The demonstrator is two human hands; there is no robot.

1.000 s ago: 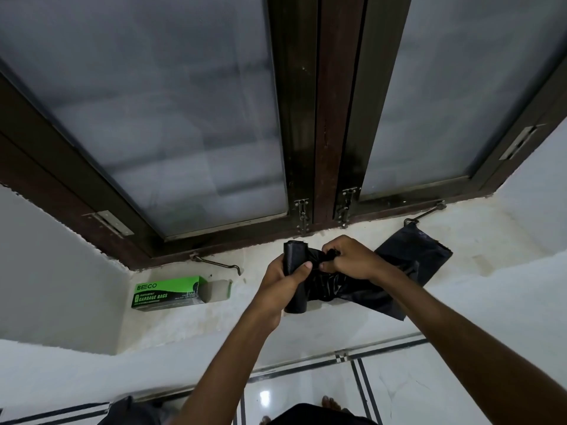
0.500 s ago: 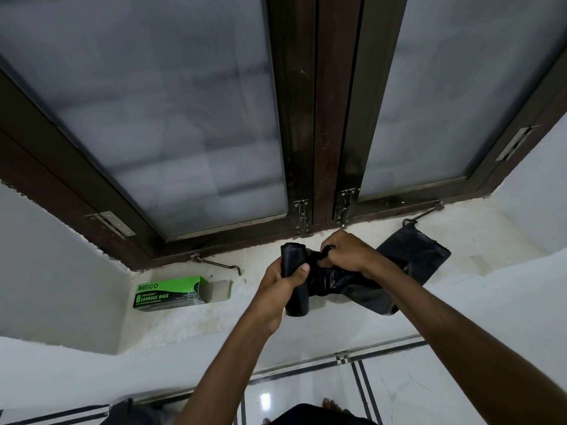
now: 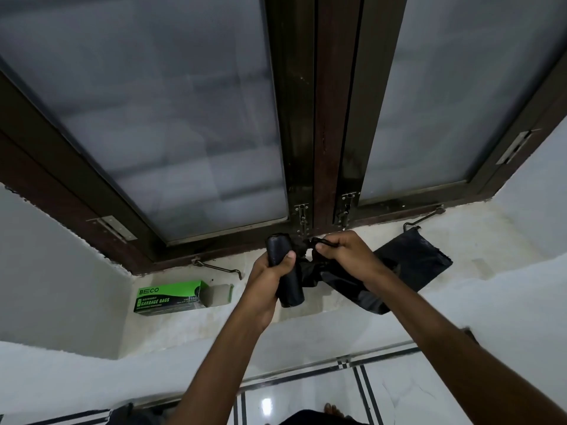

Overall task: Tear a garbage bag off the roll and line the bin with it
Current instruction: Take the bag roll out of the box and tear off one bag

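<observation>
Two hands engaged: roll (image 3: 285, 271) gripped upright by left hand (image 3: 270, 280); bag (image 3: 408, 265) edge pinched by right hand (image 3: 346, 253) just beside roll. Green box (image 3: 171, 297) lying on sill (image 3: 478, 240).

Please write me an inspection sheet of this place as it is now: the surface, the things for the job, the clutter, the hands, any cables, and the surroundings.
Surface: pale window sill, stained near the frame.
Job's things: black roll of bags held upright above the sill; loose bag trails from it to the right, its far end lying on the sill. No bin in view.
Clutter: green box on the sill at left, its right end open.
Hands: left hand grips the roll; right hand pinches the bag beside the roll's top.
Cables: nothing seen.
Surroundings: dark-framed window with frosted panes, white walls, glossy tiled floor below.
</observation>
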